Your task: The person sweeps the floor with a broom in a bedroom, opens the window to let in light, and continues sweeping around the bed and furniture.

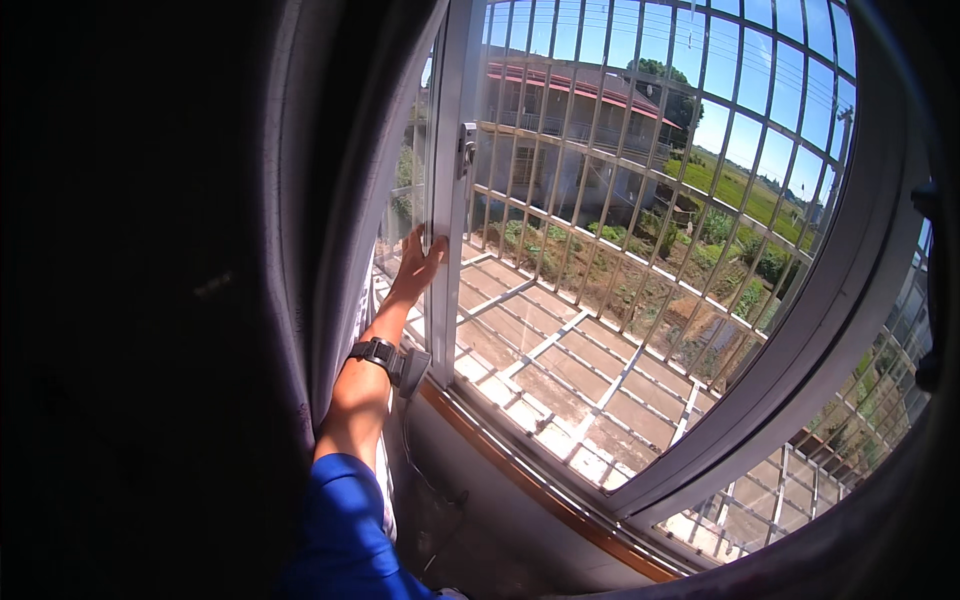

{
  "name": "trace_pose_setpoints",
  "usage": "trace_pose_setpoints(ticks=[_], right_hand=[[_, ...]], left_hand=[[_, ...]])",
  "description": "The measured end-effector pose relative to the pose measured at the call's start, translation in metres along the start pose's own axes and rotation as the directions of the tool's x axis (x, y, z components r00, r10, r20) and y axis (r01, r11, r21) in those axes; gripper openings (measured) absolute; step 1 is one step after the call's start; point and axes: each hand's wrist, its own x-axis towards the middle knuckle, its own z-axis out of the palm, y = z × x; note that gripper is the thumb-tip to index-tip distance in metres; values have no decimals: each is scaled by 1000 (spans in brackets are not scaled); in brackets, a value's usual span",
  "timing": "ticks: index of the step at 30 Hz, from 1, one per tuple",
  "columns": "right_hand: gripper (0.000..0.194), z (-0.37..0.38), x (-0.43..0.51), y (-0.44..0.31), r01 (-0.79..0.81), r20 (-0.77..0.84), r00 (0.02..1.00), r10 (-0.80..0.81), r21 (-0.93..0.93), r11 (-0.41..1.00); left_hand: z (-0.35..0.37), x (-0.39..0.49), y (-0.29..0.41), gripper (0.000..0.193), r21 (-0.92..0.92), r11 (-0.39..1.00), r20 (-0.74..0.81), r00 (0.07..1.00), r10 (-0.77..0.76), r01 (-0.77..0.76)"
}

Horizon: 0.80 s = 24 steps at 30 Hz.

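My left hand (421,264) reaches up to the metal stile (442,300) of a sliding window sash. The thumb presses against the stile and the fingers lie at its left side, partly hidden. A black strap with a boxy device (411,373) circles the wrist, below a blue sleeve (349,517). Above the hand, a window latch (466,150) is fixed to the same stile. A pale curtain (337,322) hangs close along the left of the forearm. My right hand is out of view.
Outside the glass stands a metal security grille (592,150) with a barred floor (555,345). A wooden sill edge (517,465) runs below the window track. A second window frame upright (757,405) curves at right. Beyond are a house (570,112) and a garden (600,266). Deep shadow fills the left.
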Motion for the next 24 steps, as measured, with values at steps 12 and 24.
trace_pose_setpoints(ticks=[12, 24], right_hand=[[22, 2, -37, -22, -51, 199, 978, 69, -92, 994], [24, -10, -37, -21, 25, 361, 932, 31, -148, 989]], left_hand=[[-9, 10, -11, 52, 0, 1000, -64, 998, 19, -19], [3, -37, 28, 51, 140, 985, -11, 995, 102, -100]])
